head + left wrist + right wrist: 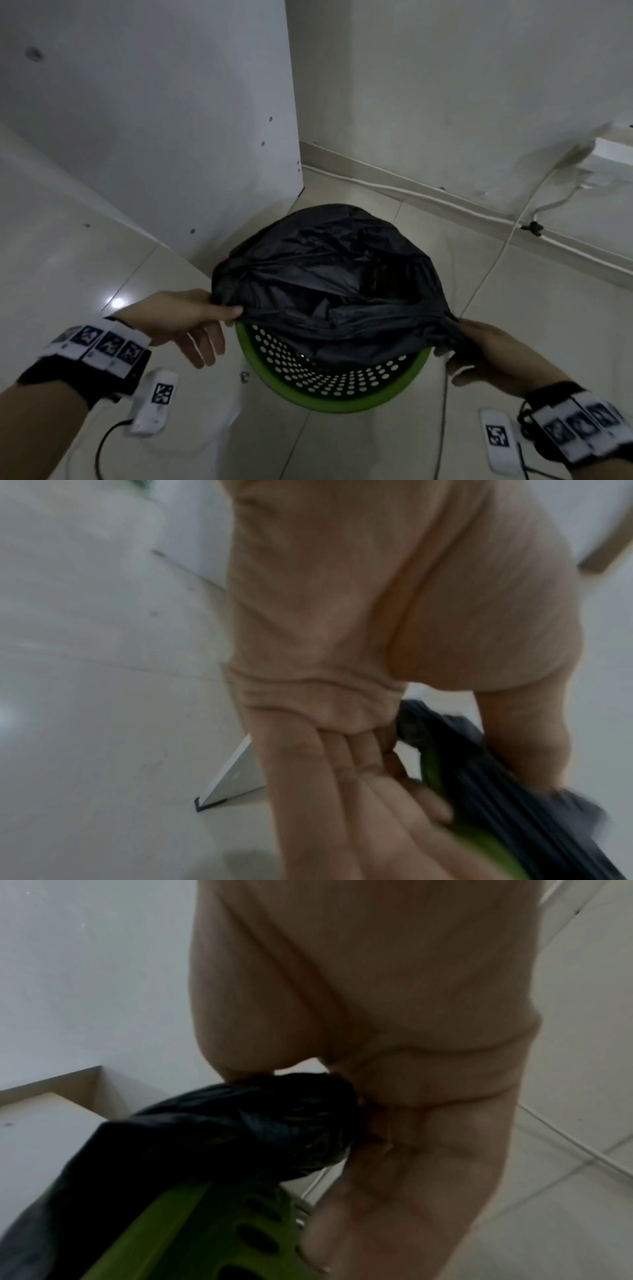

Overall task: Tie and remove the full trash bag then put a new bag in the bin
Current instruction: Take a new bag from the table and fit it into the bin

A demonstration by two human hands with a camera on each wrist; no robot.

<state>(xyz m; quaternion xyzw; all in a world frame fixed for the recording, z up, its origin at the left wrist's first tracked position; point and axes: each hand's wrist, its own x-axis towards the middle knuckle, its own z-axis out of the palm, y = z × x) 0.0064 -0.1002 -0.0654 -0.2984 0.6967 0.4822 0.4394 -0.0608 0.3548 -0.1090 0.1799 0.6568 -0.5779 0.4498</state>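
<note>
Left hand [185,318] pinches the bag [325,274] edge, other fingers loose; right hand [486,353] grips a bunched edge. Bag sits in the bin [329,397], mouth up, stretched between the hands, near rim pulled off the bin's green edge. Panel [154,120] just past the left hand; open floor [531,308] beyond the right.

Both forearms extend forward, bands at the wrists. Left hand [185,317]: thumb and forefinger pinched, remaining fingers [205,346] loosely extended. Right hand [486,349]: fingers curled closed, gripping.
</note>
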